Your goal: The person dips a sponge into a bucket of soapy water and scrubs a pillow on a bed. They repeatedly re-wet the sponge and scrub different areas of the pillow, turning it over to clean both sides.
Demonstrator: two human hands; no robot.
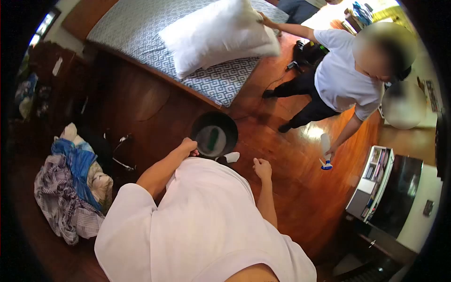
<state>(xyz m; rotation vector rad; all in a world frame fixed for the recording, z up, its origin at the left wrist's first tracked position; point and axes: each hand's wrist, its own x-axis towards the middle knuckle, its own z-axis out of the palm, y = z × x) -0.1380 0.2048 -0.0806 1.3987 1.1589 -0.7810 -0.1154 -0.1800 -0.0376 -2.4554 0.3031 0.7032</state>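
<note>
My left hand (pixel 190 146) is closed on the rim of a round black bin (pixel 229 126), held in front of my body. A dark green patch shows at the bottom inside it. To the right of the bin, my right hand (pixel 262 168) hangs over the wooden floor with its fingers curled in and nothing showing in them. Between the two hands, a small white object (pixel 231 157) with a dark part lies just below the bin, partly hidden by my shirt.
Ahead stands a bed (pixel 127 33) with a white pillow (pixel 218 35). A person (pixel 345 75) touches the pillow and holds a white spray bottle (pixel 325 144). Clothes (pixel 70 183) are heaped at left. A TV (pixel 397 192) and white shelf (pixel 371 183) stand at right.
</note>
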